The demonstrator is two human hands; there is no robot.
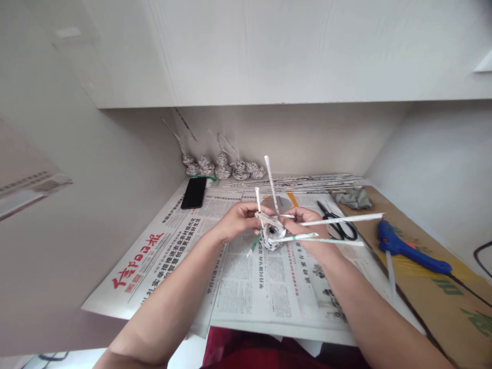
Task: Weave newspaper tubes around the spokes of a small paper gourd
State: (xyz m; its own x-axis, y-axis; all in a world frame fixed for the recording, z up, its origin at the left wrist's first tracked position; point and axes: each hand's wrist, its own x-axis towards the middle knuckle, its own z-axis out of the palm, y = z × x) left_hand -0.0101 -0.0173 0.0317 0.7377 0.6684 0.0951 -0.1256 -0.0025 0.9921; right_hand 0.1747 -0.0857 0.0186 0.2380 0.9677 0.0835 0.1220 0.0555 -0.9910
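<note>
Woven paper piece [271, 241]: rounded, speckled, hollow-centred, stiff white paper tubes [346, 219] radiating. Gripped at its rim by left hand [246, 219] and right hand [303, 221], over newspaper-covered surface [238, 300]. Behind: gourd-shaped coiled forms [223, 170], near plain pale wall [300, 136]. Right side: blue glue gun [409, 250] on tan cardboard [421, 300].

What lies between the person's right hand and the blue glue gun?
In the head view, black scissors lie between the right hand and glue gun, with white paper sticks jutting across.
</note>
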